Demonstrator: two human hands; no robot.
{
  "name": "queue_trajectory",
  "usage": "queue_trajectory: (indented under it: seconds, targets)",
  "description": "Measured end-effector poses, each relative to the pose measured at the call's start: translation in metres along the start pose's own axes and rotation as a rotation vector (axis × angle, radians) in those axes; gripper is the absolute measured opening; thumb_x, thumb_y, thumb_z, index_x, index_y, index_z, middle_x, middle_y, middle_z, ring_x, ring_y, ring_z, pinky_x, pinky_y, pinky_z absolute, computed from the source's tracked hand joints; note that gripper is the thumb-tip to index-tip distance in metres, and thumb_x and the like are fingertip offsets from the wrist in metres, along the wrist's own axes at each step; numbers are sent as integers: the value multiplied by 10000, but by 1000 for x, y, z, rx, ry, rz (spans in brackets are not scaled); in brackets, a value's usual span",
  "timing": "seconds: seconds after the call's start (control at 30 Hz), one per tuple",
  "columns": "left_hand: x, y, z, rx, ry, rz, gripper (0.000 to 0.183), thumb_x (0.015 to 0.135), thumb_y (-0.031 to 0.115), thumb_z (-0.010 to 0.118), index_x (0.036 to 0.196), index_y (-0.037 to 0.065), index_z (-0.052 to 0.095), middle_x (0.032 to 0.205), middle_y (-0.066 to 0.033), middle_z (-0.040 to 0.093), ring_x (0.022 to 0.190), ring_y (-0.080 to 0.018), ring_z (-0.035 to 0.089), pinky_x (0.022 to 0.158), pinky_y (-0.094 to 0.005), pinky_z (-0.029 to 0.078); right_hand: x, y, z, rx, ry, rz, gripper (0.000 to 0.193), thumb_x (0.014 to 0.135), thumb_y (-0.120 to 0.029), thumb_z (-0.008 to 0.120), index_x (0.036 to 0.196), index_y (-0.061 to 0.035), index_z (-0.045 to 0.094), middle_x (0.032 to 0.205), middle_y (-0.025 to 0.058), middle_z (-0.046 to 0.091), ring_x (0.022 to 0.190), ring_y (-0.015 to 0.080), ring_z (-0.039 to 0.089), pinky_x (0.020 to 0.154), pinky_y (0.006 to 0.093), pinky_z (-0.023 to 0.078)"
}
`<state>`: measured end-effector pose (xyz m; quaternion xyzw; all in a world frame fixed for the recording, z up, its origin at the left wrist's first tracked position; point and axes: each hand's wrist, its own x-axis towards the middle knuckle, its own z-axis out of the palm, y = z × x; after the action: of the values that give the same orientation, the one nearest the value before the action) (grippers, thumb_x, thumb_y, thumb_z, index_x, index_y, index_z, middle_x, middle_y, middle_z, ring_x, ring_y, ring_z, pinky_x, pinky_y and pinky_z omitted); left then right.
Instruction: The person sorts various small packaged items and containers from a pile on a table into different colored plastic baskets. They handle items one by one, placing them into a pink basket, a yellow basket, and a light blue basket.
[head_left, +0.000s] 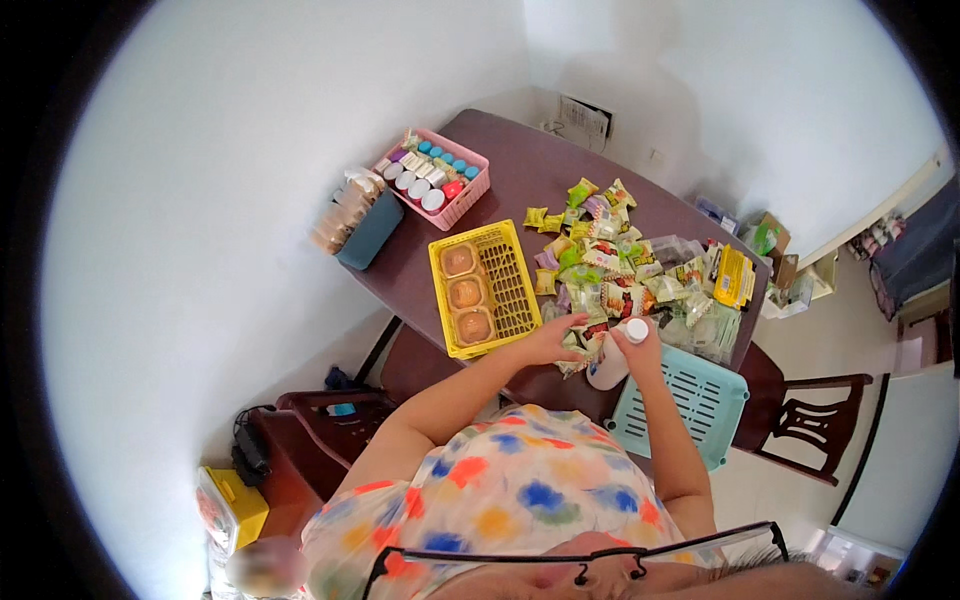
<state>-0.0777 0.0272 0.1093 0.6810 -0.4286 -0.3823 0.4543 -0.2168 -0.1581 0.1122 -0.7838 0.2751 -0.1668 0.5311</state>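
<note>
My right hand [643, 356] is closed around a pale bottle [606, 373] with a white screw cap, held slightly tilted at the table's near edge. To its left, my left hand [550, 343] has its fingers stretched apart, beside the near side of a heap of wrapped snack packets [625, 297]. Whether its fingertips touch the packets I cannot tell. A yellow basket [436, 287] left of that hand holds three round brown items [465, 293] in a column. Under my right forearm sits a light blue slotted basket [716, 408], partly covered by the arm.
Toward the far left of the dark table [520, 160] stand a pink basket [467, 208] of capped containers and a dark teal bin [374, 233] with packages. A yellow pack [734, 277] lies right of the heap. Wooden chairs [815, 420] flank the table.
</note>
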Motion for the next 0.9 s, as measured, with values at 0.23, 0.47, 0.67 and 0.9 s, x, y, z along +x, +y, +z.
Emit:
queue_trajectory:
  seconds: [0.23,0.47,0.67,0.9]
  targets:
    - [3,11,-22,43,102,232,1038,630,206,852,1453,49,239,1447,-158,340,1301,-295,396,1089,-382,316,19,-93,26,-13,6,-157,381,717,-159,806,997,-71,563,980,56,594,914,166,581,800,320,473]
    - [-31,27,-104,-190,579,226,921,618,103,843,1378,59,323,1290,-138,473,1222,-254,469,1008,-379,401,64,-192,131,173,-224,-323,360,719,-102,781,1012,-77,574,1038,45,580,999,176,563,888,331,439]
    - [-75,3,-197,-214,895,212,844,639,99,832,1335,57,355,1248,-120,499,1184,-246,495,985,-367,416,102,-229,229,105,-427,-574,665,715,-165,783,1292,-102,457,1259,96,453,1180,218,451,982,352,377]
    - [-93,-105,-292,-99,1394,-24,903,601,136,845,1342,66,333,1244,-152,505,1161,-289,510,981,-396,415,127,-181,284,-4,-542,-408,525,857,-243,666,1287,-31,451,1256,147,466,1183,269,447,1011,388,363]
